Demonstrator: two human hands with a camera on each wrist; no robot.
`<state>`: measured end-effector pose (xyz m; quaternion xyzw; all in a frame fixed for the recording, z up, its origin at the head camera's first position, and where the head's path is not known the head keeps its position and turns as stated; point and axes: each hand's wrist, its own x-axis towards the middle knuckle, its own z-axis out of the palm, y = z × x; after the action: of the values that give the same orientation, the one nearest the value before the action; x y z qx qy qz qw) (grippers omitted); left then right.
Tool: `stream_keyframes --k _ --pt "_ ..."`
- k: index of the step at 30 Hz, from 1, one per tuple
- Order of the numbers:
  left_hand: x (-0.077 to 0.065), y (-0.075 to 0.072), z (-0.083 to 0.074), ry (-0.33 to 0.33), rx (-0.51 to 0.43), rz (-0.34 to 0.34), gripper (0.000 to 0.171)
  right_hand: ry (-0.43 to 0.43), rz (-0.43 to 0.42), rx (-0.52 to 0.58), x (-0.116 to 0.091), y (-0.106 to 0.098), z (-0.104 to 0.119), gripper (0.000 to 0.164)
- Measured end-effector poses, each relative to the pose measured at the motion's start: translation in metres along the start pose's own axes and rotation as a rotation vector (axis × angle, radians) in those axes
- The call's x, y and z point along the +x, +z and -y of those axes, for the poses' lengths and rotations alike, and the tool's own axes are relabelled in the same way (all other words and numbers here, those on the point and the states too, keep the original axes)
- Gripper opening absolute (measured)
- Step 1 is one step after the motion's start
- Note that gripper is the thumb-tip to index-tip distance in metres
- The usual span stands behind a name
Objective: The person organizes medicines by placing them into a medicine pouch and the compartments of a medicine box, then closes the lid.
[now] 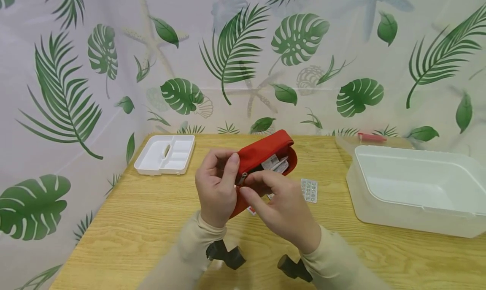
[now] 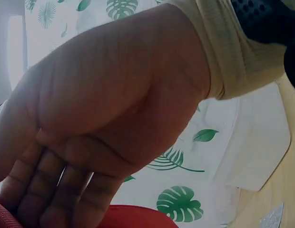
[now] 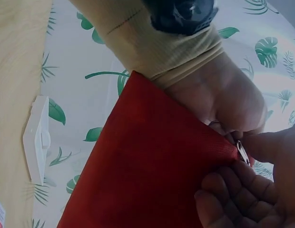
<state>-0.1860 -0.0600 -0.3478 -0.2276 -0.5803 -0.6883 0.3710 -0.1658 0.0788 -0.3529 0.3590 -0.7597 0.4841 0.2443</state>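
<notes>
A red zipper pouch (image 1: 265, 148) is held up over the table, tilted, its mouth partly unzipped. White packets (image 1: 274, 162) show inside the opening. My left hand (image 1: 218, 191) grips the pouch's near end, thumb on its upper side. Thumb and forefinger of my right hand (image 1: 284, 210) pinch the zipped edge, right beside the metal zipper pull (image 3: 242, 153). From the right wrist, the flat red side fills the middle of the view and both hands meet at the zipper corner. In the left wrist view, only a red strip of pouch shows below the fingers.
A silver blister pack (image 1: 309, 191) lies on the wooden table behind the right hand. At the back left sits a white compartment tray (image 1: 152, 170). A translucent plastic box (image 1: 402, 216) stands open on the right, a clear lid with a red handle (image 1: 372, 137) behind it.
</notes>
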Motion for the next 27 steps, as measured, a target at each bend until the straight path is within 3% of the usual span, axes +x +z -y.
stream_keyframes --k 7,10,14,17,23,27 --pt "-0.004 0.005 -0.001 -0.009 -0.013 0.053 0.009 0.04 -0.062 -0.101 0.001 0.002 -0.003 0.008" --pt "-0.004 0.005 0.0 0.004 0.001 0.054 0.008 0.029 -0.088 -0.119 0.001 0.002 -0.004 0.002" --pt "-0.004 0.005 0.001 0.033 0.033 0.055 0.008 0.002 -0.094 -0.136 0.001 0.002 -0.004 0.006" --pt "-0.003 0.005 0.003 0.109 0.109 0.068 0.009 -0.02 -0.09 -0.163 0.001 0.002 -0.004 0.009" --pt "-0.001 0.005 0.008 0.382 0.381 0.081 0.009 -0.081 -0.116 -0.245 0.0 0.002 -0.005 0.013" --pt "0.0 0.004 0.009 0.471 0.474 0.089 0.008 -0.119 -0.137 -0.305 0.0 0.002 -0.007 0.013"
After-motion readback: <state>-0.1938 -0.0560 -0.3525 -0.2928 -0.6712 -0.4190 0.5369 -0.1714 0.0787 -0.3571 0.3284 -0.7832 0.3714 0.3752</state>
